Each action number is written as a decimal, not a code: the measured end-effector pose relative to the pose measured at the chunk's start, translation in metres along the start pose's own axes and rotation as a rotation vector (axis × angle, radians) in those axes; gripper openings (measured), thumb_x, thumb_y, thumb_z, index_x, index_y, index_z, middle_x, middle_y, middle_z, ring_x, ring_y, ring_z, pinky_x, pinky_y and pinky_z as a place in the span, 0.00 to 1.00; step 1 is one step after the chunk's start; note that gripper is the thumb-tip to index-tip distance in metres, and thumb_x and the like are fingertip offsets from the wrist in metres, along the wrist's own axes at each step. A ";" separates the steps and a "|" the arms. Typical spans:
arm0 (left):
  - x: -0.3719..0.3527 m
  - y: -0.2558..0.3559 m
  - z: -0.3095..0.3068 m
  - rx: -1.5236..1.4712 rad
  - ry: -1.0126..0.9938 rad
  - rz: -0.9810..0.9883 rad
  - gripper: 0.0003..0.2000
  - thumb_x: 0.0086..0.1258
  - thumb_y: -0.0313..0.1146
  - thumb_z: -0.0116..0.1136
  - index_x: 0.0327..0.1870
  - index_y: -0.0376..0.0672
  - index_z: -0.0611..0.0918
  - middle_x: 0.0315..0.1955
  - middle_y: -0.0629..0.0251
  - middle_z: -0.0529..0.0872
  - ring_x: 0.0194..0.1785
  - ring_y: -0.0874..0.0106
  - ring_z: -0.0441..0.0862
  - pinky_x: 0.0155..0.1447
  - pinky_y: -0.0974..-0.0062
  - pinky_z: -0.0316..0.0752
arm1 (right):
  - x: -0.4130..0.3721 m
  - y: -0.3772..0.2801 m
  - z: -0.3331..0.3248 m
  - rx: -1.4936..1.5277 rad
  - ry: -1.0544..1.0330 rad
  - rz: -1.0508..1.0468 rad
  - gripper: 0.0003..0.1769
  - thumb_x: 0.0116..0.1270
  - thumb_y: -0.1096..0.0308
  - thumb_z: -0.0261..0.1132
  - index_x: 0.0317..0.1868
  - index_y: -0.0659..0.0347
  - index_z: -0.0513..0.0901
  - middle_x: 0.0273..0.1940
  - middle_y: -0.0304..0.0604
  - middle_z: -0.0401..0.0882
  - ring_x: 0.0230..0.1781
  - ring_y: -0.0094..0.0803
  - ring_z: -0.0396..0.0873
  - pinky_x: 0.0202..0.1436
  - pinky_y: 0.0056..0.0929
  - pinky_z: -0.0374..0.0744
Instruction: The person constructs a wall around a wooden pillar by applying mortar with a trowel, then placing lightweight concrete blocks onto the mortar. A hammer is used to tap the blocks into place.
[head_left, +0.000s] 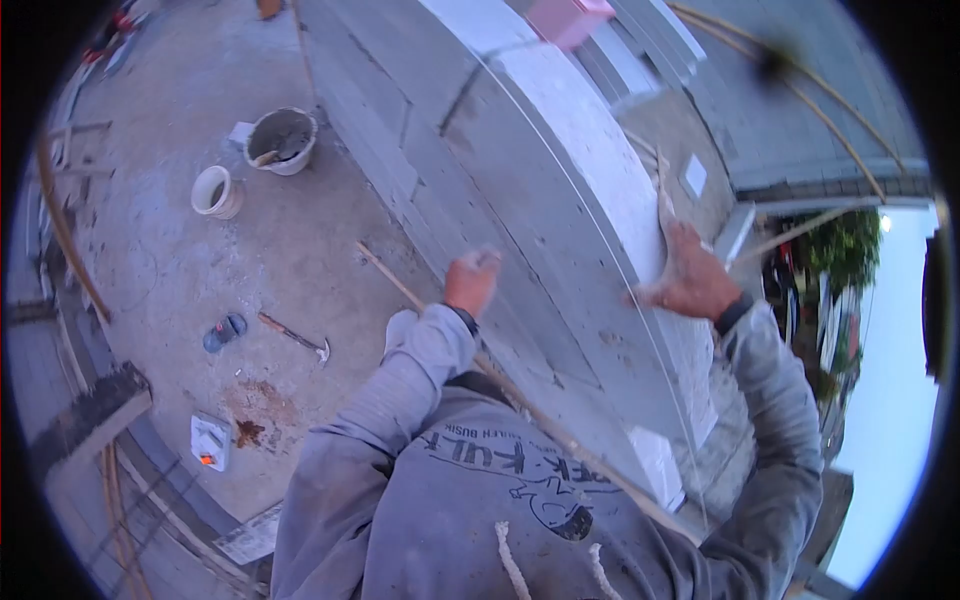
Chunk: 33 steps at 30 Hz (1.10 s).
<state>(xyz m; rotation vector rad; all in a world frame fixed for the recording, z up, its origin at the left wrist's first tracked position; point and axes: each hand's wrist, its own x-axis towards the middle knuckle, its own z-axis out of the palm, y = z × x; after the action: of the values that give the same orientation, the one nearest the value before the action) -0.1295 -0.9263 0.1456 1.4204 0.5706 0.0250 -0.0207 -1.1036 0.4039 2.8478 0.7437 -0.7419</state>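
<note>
A grey block wall runs diagonally past my body, with pale, whitish blocks along its top. A thin string stretches along that upper edge. My right hand rests at the top edge, thumb and fingers apart, close to the string. On the near side of the wall, my left hand is closed with curled fingers; what it holds, if anything, cannot be made out. Just beside that hand, a long thin wooden stick slants down toward my body.
On the floor at left are a mortar bucket, a white bucket, a hammer, a blue-grey object and a white tray. A pink object sits on the wall. Poles cross the upper right.
</note>
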 end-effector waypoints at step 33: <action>0.043 -0.038 0.047 0.709 -0.361 0.247 0.24 0.66 0.44 0.48 0.48 0.26 0.75 0.44 0.35 0.78 0.53 0.42 0.71 0.61 0.57 0.63 | -0.008 0.012 0.022 0.071 0.140 -0.131 0.63 0.42 0.48 0.73 0.69 0.72 0.45 0.51 0.64 0.66 0.52 0.54 0.69 0.58 0.38 0.69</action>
<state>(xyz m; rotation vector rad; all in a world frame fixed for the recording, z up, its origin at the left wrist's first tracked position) -0.0854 -0.9612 0.0968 2.1183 0.0888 -0.2558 -0.0303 -1.1227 0.3887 2.9630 0.9493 -0.6007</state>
